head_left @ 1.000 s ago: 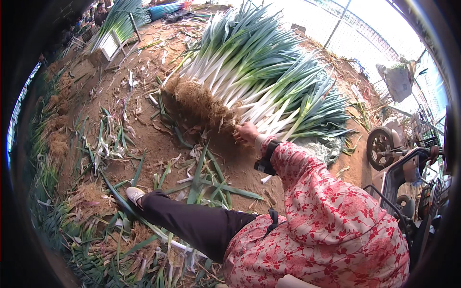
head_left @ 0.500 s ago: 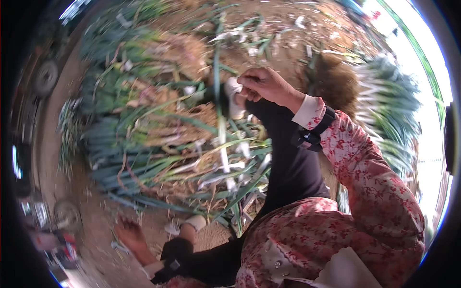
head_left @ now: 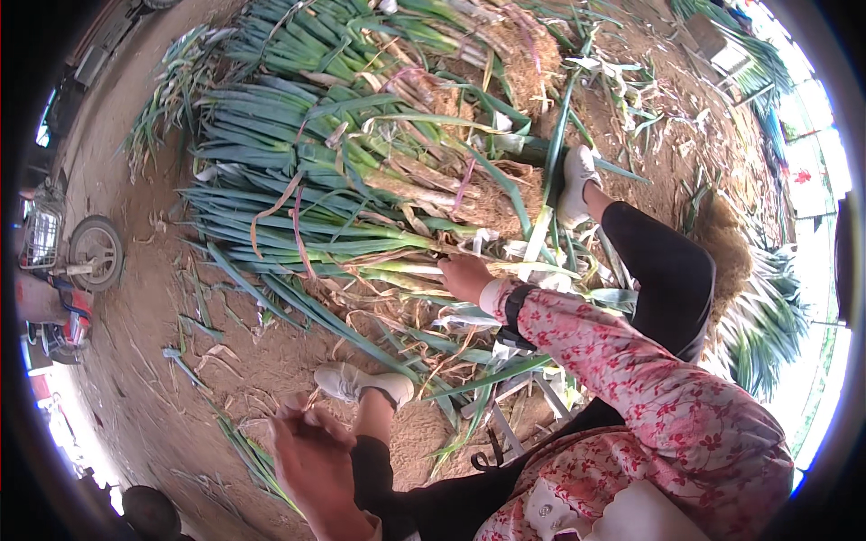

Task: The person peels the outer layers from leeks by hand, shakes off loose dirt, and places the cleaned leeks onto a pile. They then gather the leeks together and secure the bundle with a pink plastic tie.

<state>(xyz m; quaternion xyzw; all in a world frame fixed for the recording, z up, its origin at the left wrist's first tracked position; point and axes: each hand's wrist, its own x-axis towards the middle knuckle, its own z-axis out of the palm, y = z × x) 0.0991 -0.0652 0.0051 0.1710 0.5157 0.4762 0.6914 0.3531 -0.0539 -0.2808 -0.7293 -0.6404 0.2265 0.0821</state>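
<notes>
A broad heap of long green onions lies on the soil before me, green leaves to the left, pale stalks and roots to the right. Reaching to its near side, my right hand has its fingers closed around a pale green onion stalk; the fingertips are partly hidden among the stalks. My left hand is raised above the soil near my left shoe, fingers loosely bent and apart, with nothing in it. Dry peelings and loose leaves lie below my right forearm.
To the right stands a bundle of cleaned green onions with bushy brown roots. My right shoe rests beside the heap. A low metal stool frame is under me. At far left stands a wheeled vehicle.
My right hand has come down from near my right knee onto the stalks and closed there. My left hand is now higher, nearer to me. The whole view has shifted and steadied.
</notes>
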